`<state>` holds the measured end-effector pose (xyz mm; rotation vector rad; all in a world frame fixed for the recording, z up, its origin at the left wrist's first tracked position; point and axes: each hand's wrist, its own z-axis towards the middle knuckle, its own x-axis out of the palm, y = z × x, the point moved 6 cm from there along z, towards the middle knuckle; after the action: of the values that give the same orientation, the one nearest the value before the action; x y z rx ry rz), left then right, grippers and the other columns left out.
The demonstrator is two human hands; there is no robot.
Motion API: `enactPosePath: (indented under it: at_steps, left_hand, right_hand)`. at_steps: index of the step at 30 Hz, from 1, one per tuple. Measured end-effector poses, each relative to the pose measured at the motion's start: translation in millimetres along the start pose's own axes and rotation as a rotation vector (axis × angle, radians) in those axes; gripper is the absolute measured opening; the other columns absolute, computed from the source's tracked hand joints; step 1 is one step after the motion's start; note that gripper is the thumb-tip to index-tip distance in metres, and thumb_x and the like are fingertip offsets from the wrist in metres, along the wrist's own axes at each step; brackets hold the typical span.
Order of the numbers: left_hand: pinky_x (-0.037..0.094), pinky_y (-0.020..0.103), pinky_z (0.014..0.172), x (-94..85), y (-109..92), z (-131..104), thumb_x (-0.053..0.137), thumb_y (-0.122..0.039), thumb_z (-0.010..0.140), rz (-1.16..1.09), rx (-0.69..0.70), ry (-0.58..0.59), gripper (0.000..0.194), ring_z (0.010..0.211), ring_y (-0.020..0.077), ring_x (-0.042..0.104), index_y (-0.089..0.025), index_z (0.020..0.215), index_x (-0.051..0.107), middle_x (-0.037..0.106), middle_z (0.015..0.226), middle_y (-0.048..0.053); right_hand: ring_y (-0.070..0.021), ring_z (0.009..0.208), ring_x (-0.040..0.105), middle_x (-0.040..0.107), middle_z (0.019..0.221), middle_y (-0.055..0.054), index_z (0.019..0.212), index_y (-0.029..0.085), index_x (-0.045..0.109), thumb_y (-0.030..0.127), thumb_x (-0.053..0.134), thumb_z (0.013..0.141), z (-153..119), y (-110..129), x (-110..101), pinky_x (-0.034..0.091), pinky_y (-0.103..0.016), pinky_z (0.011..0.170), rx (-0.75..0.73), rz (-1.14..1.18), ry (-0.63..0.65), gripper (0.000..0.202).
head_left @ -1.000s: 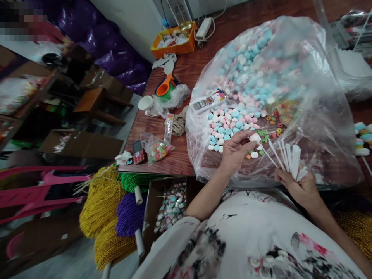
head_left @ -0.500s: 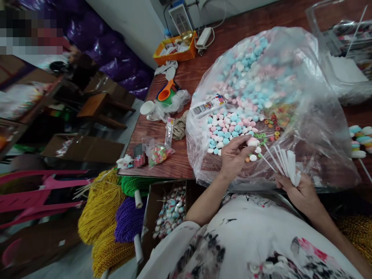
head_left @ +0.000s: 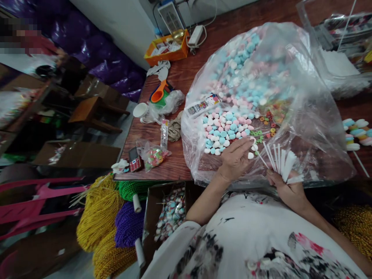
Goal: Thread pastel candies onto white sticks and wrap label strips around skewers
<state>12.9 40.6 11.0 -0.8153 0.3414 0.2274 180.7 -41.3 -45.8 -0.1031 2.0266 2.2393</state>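
Note:
My left hand (head_left: 236, 157) has its fingers together at the tip of a white stick (head_left: 262, 158), pinching a small white marshmallow-like candy (head_left: 254, 147); the fingertips partly cover it. The lower end of that stick reaches my right hand (head_left: 290, 190), which is wrapped round a fanned bundle of white sticks (head_left: 279, 159). Pink, blue and white candies (head_left: 223, 130) lie loose behind my left hand, on a clear plastic bag (head_left: 197, 164). Green ring candies (head_left: 256, 134) and red and orange ring candies (head_left: 271, 123) are close to my fingers.
A printed packet (head_left: 203, 105) lies on the bag. To the left are a mobile phone (head_left: 134, 159), a small candy bag (head_left: 155, 157), a white cup (head_left: 140, 110) and an orange basket (head_left: 165, 58). Marshmallow skewers (head_left: 359, 133) lie right. A box of wrapped candies (head_left: 171, 211) stands below the table edge.
The view has shifted slightly. My left fingers have closed in further over the candy at the stick's tip. My right hand still grips the bundle, a little nearer my left.

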Motion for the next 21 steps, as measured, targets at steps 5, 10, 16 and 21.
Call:
enactPosePath:
  at_steps: [5,10,16,21]
  left_hand:
    - [0.058,0.032,0.09,-2.7,19,14,0.073,-0.028,0.086,-0.293,-0.255,-0.007,0.029,0.103,0.018,0.07,-0.025,0.115,0.074,0.075,0.11,0.007]
    - [0.056,0.033,0.096,1.4,20,19,0.077,-0.028,0.083,-0.433,-0.292,0.001,0.025,0.108,0.019,0.069,-0.027,0.108,0.077,0.075,0.112,0.005]
    - [0.055,0.039,0.103,8.5,18,5,0.067,-0.028,0.09,-0.361,-0.231,0.015,0.025,0.113,0.0198,0.07,-0.028,0.113,0.075,0.076,0.115,0.005]
    - [0.054,0.039,0.105,22.5,3,-13,0.06,-0.022,0.093,-0.258,-0.125,0.115,0.027,0.114,0.0197,0.069,-0.026,0.117,0.072,0.074,0.121,0.007]
  right_hand:
    - [-0.0107,0.052,0.044,0.05,0.058,0.004,0.068,0.021,0.058,0.024,0.058,0.092,17,8,-10,0.036,-0.027,0.054,-0.059,-0.14,0.068,0.024]
    - [-0.0097,0.051,0.042,0.046,0.057,0.005,0.08,0.021,0.064,0.026,0.058,0.093,21,5,-11,0.035,-0.025,0.051,-0.019,-0.065,-0.011,0.016]
    - [-0.0096,0.051,0.046,0.052,0.058,0.006,0.096,0.021,0.068,0.027,0.059,0.092,13,-11,1,0.038,-0.025,0.053,0.001,0.041,-0.02,0.011]
    - [-0.0091,0.048,0.044,0.049,0.055,0.006,0.08,0.021,0.063,0.027,0.057,0.093,7,-8,12,0.036,-0.024,0.048,0.044,0.176,-0.065,0.015]
